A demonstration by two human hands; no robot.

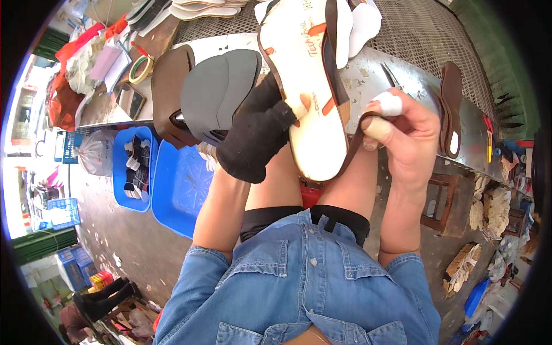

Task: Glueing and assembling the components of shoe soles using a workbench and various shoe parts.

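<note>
My left hand [253, 138], in a black glove with bare fingertips, grips a pale shoe sole [305, 86] from its left side. The sole is held upright above my lap, with handwriting and several orange-red marks on its face and a dark edge around it. A thin dark brown strip [355, 148] runs along the heel's right side. Its upper end is pinched between the thumb and fingers of my right hand [405, 135], which has white tape around a finger. Left of my glove, dark grey soles [213, 86] and brown soles [169, 80] lie overlapping on the bench.
A metal workbench [362, 72] spans the far side, with a pointed metal tool [393, 77], brown soles [451, 103], a tape roll [141, 69] and a phone [132, 100]. A large blue bin [181, 195] and a filled blue bin [117, 167] stand on the floor at left.
</note>
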